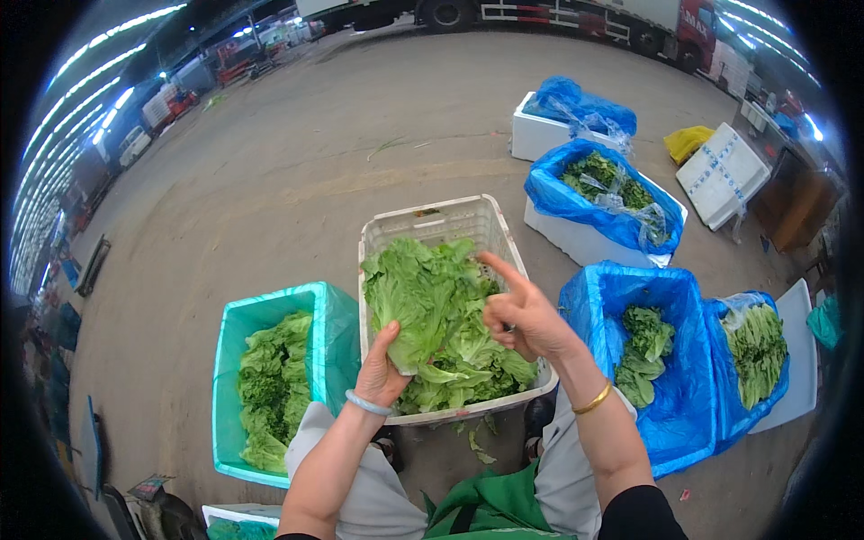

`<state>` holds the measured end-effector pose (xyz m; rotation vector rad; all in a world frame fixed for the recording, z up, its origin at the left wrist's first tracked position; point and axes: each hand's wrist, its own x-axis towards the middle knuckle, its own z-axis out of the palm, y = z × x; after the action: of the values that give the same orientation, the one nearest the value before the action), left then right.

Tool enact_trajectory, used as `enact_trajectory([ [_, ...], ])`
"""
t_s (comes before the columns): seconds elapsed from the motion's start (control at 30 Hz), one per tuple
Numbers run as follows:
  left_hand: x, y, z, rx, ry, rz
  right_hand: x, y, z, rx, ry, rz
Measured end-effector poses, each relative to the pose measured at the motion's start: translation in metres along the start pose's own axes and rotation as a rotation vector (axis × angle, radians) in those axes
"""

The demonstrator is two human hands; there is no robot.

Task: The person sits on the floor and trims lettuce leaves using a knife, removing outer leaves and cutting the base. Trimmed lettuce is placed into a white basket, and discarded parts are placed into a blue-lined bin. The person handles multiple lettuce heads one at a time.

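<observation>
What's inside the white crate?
The white crate holds loose lettuce; the left hand grips a head. The crate's bottom is covered.

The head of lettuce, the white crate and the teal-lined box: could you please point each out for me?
head of lettuce (409, 292), head view, on its broad upper leaves.
white crate (432, 219), head view, on its far wall.
teal-lined box (270, 301), head view, on its far rim.

A crate (432, 225) of lettuce (423, 297) sits on the floor (297, 153) at near centre. A lined box (270, 310) of greens lies left of it; more lined boxes (630, 279) stand right, others farther right.
</observation>
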<state>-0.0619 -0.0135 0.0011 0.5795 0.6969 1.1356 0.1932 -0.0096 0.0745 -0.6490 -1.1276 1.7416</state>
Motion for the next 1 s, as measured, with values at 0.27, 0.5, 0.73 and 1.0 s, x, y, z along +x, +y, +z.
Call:
enact_trajectory([
  [0.27,-0.004,0.005,0.010,-0.032,-0.099,-0.121,0.027,0.037,-0.023,-0.413,0.545,-0.287],
  [0.5,0.000,-0.006,0.006,0.069,-0.025,0.038,0.026,0.028,-0.041,-0.487,0.454,0.419],
  [0.73,-0.008,0.006,0.014,0.373,0.085,0.097,0.001,0.000,-0.017,-0.102,0.079,0.007],
  [1.0,-0.009,-0.004,0.015,1.205,0.141,0.385,0.000,0.018,0.004,-0.329,0.084,0.090],
])
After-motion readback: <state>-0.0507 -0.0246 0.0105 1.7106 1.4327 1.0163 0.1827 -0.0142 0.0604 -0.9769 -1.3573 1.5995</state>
